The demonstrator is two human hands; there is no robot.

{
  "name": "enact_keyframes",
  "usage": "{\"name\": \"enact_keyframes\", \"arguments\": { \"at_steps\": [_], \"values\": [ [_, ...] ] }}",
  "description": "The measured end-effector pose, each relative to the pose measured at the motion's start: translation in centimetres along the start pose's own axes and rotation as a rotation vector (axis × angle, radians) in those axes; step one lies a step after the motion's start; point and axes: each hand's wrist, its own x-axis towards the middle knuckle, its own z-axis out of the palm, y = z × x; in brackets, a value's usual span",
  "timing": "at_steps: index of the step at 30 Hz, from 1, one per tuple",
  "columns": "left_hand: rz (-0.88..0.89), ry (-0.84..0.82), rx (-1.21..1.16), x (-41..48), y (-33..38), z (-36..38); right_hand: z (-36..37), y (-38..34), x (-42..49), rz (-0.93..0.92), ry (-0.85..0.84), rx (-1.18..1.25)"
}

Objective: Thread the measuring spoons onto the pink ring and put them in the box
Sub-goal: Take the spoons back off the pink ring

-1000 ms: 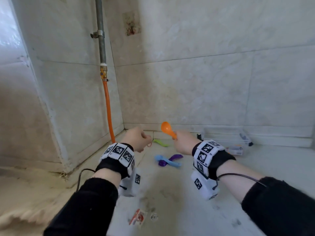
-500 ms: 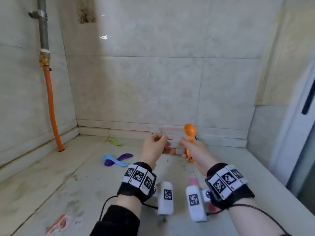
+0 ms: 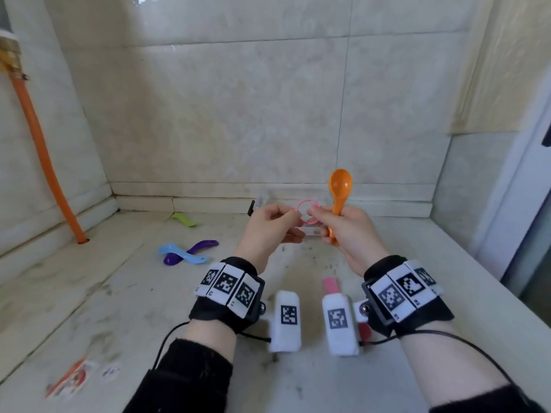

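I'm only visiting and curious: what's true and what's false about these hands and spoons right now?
1. The blue spoon and purple spoon lie crossed on the counter. True.
2. The pink ring lies on the counter. False: the left hand pinches it in the air.
3. The right hand holds the orange spoon, bowl upward. True.
4. The green spoon hangs on the ring. False: it lies alone on the counter.

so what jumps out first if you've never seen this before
The orange spoon stands bowl-up in the right hand, mid-frame against the pale tiles. Beside it the left hand pinches the thin pink ring. On the counter to the left lie a blue spoon and purple spoon, crossed, with a green spoon behind.
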Motion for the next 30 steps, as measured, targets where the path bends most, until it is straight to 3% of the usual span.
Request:
{"name": "enact_keyframes", "arguments": {
  "at_steps": [6, 17, 21, 25, 30],
  "values": [
    [-0.075, -0.042, -0.268, -0.2, -0.2, -0.1, 0.4, -0.2, -0.1, 0.016, -0.012, 0.089],
    [-0.141, -0.065, -0.194, -0.3, -0.2, -0.3, 0.1, -0.2, -0.4, -0.056, -0.178, -0.002],
    [-0.171, -0.146, -0.197, -0.5, -0.1, -0.1, -0.4, -0.1, -0.2, -0.119, -0.129, -0.019],
    [-0.209, -0.286, -0.201, -0.9, 0.2, 0.1, -0.7, -0.1, -0.2, -0.157, -0.209, -0.137],
    [-0.228, -0.237, -0.244, -0.8, 0.4, 0.3, -0.8, 0.3, 0.0, -0.135, -0.085, -0.158]
  ]
}}
